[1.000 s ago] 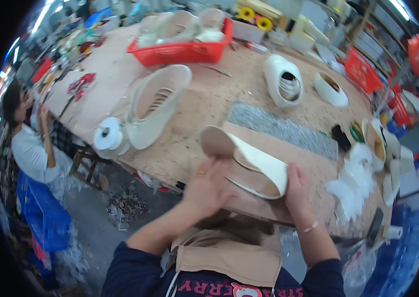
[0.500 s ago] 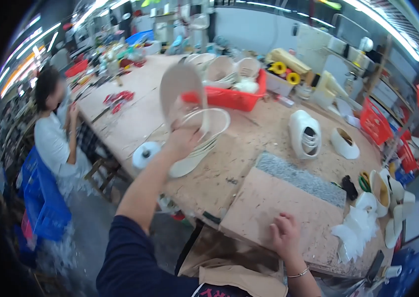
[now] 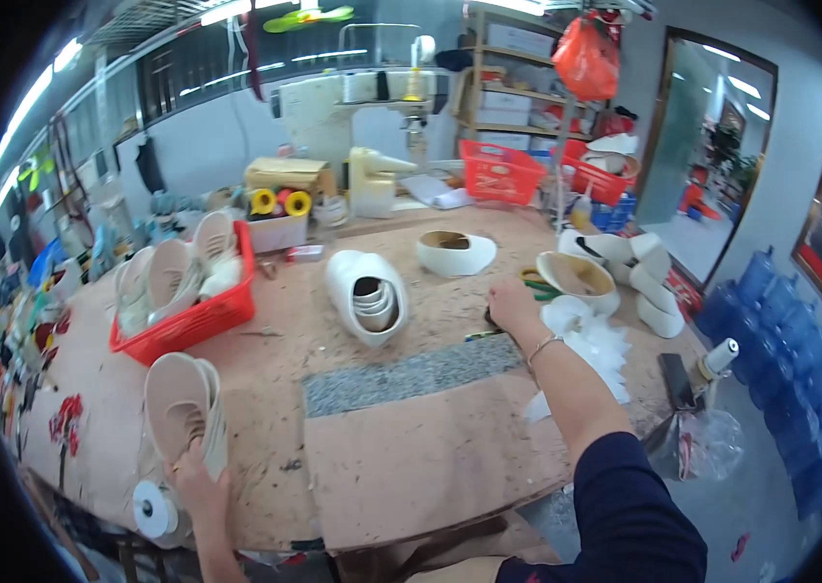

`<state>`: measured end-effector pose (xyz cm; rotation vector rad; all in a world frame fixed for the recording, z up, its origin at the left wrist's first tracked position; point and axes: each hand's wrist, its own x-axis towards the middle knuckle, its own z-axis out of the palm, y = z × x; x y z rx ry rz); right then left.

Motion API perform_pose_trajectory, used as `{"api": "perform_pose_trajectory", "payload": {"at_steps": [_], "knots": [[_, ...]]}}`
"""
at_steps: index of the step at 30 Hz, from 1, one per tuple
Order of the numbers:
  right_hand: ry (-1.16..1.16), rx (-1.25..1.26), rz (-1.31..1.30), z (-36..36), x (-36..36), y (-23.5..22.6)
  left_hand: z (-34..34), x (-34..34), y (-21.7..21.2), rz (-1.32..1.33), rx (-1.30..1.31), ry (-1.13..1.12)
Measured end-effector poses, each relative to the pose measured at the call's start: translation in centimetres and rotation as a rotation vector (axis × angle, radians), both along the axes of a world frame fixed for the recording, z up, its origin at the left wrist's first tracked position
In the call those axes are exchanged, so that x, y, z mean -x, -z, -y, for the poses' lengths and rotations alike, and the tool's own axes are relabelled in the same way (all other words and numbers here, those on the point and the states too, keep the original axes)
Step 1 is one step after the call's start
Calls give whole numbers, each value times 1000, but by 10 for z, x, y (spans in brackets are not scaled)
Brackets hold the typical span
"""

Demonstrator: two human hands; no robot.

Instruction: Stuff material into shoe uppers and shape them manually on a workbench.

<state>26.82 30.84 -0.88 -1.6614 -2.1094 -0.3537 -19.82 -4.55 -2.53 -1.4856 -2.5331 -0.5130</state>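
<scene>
At the left of the table a stack of beige shoe uppers stands close to the front edge. My left hand grips the near end of the top upper, fingers closed over its edge. A white spool lies beside that hand. Far to the right, my right hand is closed over a small dark thing on the table, mostly hidden by the fingers. Green-handled scissors lie just past it. A white shoe-shaped piece with bands nested in it and a curved white piece stand mid-table.
A red basket of shoe uppers stands at the left. A wooden board with a grey mat strip covers the front middle. White scraps lie at the right. Behind are yellow rolls and a sewing machine.
My view has turned to the right. The upper that my left hand held up is now down on the stack. My right hand has moved from the board to the dark thing near the scissors.
</scene>
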Motion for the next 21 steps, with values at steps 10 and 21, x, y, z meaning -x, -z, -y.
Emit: {"api": "perform_pose_trajectory", "payload": {"at_steps": [10, 21], "knots": [[569, 155, 191, -14, -204, 6, 19, -152, 27, 46, -329, 580], [-537, -94, -603, 35, -92, -131, 0, -171, -6, 294, -261, 781]]}}
